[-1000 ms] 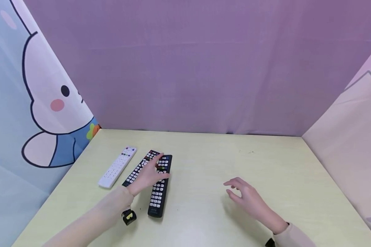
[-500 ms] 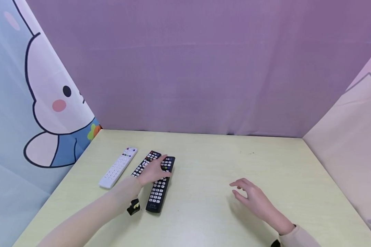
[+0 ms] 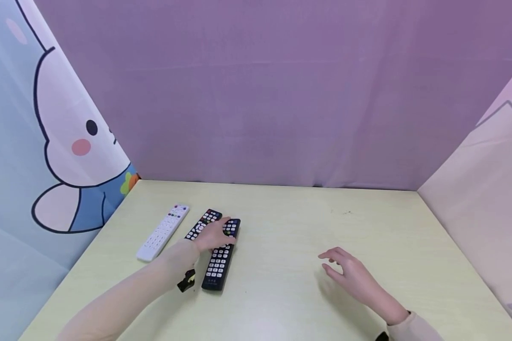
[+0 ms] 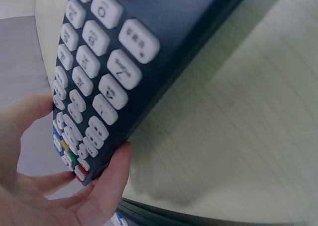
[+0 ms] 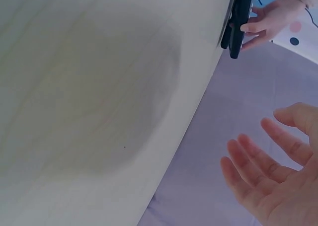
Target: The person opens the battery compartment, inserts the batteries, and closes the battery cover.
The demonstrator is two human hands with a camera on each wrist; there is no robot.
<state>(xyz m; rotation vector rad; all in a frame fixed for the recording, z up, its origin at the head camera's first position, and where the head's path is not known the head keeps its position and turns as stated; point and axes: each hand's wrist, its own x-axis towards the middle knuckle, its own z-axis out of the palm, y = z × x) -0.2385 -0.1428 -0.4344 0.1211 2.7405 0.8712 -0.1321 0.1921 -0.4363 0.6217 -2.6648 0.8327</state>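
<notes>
My left hand (image 3: 212, 235) grips the long black remote control (image 3: 217, 265) across its far half. In the left wrist view the thumb and fingers (image 4: 113, 184) hold opposite edges of this remote control, and its white buttons face up. A shadow falls on the tabletop beside it. A second black remote control (image 3: 205, 220) lies just to the left, partly hidden by the left hand and forearm. Farther left lies a white remote control (image 3: 163, 232). My right hand (image 3: 352, 274) hovers over the right side of the table with loosely bent fingers, holding nothing.
The pale wooden table (image 3: 281, 227) ends at a purple cloth (image 3: 256, 104) at the back. A cartoon-printed cloth (image 3: 81, 123) stands on the left and a pale one (image 3: 486, 189) on the right.
Over the last second my left hand and the black remote control in it have shifted slightly; its near end has moved away from me. My right hand has drifted slightly right.
</notes>
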